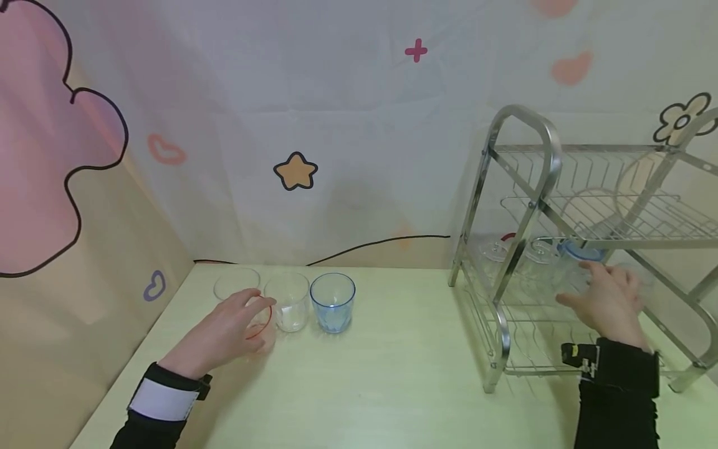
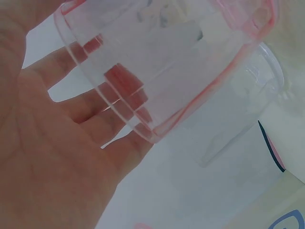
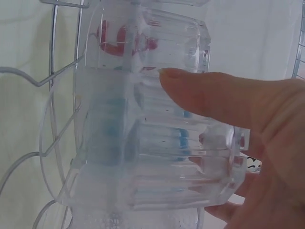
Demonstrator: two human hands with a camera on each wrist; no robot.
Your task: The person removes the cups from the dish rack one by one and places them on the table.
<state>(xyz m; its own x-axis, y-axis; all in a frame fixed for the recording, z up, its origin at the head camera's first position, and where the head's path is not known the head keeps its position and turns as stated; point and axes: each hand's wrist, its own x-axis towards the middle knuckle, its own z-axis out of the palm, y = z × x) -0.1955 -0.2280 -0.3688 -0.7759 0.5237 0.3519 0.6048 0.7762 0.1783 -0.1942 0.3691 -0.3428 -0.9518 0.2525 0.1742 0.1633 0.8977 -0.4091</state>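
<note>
On the left of the table, my left hand [image 1: 221, 333] curls round a clear glass with a red rim [image 1: 262, 327], its body tinted pink. The left wrist view shows the pink-tinted glass [image 2: 190, 62] close up, with fingers behind its wall. My right hand [image 1: 608, 302] reaches into the lower tier of the metal dish rack [image 1: 499, 312]. Its thumb and fingers grip a clear ribbed glass [image 3: 162, 157], mouth toward the rack wires. A blue-rimmed glass [image 1: 580, 251] shows just behind this hand. Part of the gripped glass is hidden by the hand in the head view.
Next to the left hand stand a clear glass [image 1: 287, 305], a blue glass [image 1: 333, 305] and another clear glass [image 1: 235, 282] further back. More clear glasses [image 1: 538, 265] sit on the rack's lower tier. Clear plates [image 1: 628, 187] lean on its upper tier. A printed cloth [image 1: 359, 125] hangs behind.
</note>
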